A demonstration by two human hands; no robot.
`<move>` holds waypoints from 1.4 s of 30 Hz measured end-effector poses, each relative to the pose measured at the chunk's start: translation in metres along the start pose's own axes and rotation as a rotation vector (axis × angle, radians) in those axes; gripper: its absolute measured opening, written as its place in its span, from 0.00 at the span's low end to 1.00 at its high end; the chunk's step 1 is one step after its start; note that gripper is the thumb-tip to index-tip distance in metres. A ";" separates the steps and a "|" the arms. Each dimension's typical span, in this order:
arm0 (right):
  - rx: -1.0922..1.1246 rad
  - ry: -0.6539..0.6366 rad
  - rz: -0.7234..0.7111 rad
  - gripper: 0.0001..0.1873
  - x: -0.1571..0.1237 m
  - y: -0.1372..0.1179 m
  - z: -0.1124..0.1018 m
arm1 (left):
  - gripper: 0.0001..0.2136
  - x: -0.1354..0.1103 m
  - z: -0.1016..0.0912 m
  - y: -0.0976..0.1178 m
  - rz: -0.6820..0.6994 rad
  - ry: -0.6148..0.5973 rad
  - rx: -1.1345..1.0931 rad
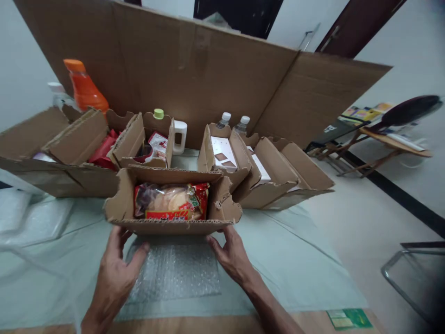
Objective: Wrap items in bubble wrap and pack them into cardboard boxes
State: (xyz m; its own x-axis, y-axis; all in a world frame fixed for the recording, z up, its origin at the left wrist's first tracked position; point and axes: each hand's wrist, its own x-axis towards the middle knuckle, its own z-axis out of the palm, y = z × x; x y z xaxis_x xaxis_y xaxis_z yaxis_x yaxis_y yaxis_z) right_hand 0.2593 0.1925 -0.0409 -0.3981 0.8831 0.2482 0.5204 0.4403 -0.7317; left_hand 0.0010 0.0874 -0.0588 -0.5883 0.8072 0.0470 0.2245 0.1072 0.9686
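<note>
Before me is an open cardboard box [167,227] with a red-and-clear bag of packaged bread or pastries [174,200] lying in it. My left hand [116,266] grips the box's lower left corner, thumb in front and fingertips hidden beneath. At the opposite lower corner, my right hand [232,254] holds it the same way. Whether the box is lifted or rests on the cloth, I cannot tell. Below it, between my wrists, a sheet of bubble wrap [177,273] lies flat on the pale green cloth [285,269].
Behind stand more cardboard bins [76,137], with a red packet [104,150] and a white box [222,150] among their contents. An orange bottle [85,88] rises at the back left. A tall cardboard panel [208,65] closes the rear. Clear plastic packs [38,220] lie left.
</note>
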 end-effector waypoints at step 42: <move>0.673 -0.251 0.435 0.32 -0.206 -0.078 0.070 | 0.25 -0.087 -0.071 0.001 0.680 -0.385 0.629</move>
State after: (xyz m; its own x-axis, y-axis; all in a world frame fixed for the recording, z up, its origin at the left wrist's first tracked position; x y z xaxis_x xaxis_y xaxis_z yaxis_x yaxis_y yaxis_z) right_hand 0.2479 -0.0350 -0.0788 -0.4639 0.8543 -0.2343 0.1360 -0.1927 -0.9718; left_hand -0.0026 -0.0234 -0.0446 0.0840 0.9319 0.3528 0.8552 -0.2491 0.4545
